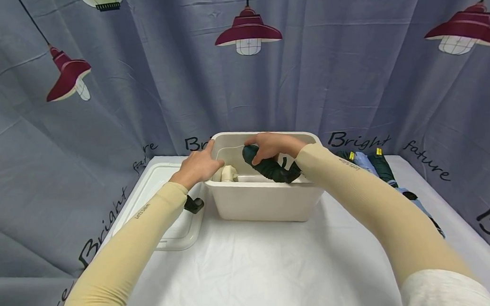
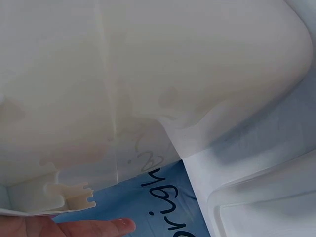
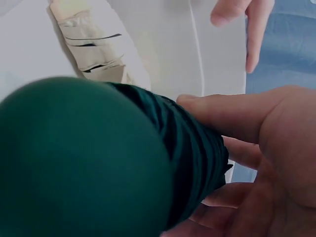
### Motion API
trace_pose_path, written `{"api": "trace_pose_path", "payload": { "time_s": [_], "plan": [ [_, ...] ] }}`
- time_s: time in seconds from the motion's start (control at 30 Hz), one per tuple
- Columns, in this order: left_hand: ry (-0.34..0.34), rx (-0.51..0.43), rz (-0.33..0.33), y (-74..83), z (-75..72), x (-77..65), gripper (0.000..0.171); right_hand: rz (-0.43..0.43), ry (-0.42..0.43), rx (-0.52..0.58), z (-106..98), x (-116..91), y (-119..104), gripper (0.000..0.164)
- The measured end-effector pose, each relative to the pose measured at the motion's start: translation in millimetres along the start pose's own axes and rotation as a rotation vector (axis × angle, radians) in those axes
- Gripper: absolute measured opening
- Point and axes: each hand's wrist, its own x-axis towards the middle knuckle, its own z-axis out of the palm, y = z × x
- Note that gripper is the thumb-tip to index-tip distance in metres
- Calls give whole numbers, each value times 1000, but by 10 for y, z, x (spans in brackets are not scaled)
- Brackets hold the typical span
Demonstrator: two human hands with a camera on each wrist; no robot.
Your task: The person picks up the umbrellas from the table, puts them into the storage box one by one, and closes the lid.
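Observation:
My right hand (image 1: 273, 144) grips a dark green folded umbrella (image 1: 268, 169) over the open white plastic box (image 1: 259, 202). In the right wrist view, the umbrella's smooth rounded end (image 3: 84, 163) faces the camera, and thumb and fingers wrap its pleated cloth. My left hand (image 1: 198, 166) rests at the box's left rim, its index finger straight along the outside and its thumb over the inside. Down in the box lies a cream folded umbrella (image 1: 229, 174), also seen past the green one in the right wrist view.
A white lid (image 1: 171, 231) lies flat on the table left of the box, partly under my left forearm. Along the table's right side several folded umbrellas lie in a row, among them a dark green one (image 1: 380, 166) and a light blue one (image 1: 364, 161). A printed curtain hangs behind.

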Motion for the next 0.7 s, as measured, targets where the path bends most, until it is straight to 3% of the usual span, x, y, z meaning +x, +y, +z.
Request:
{"api": "trace_pose_path", "payload": {
  "time_s": [0.47, 0.7],
  "plan": [
    [-10, 9, -1, -3, -34, -3, 85, 60, -138, -27, -33, 205, -125, 76],
    [-3, 17, -9, 5, -21, -14, 85, 50, -211, -78, -1, 340, -125, 68]
  ]
}}
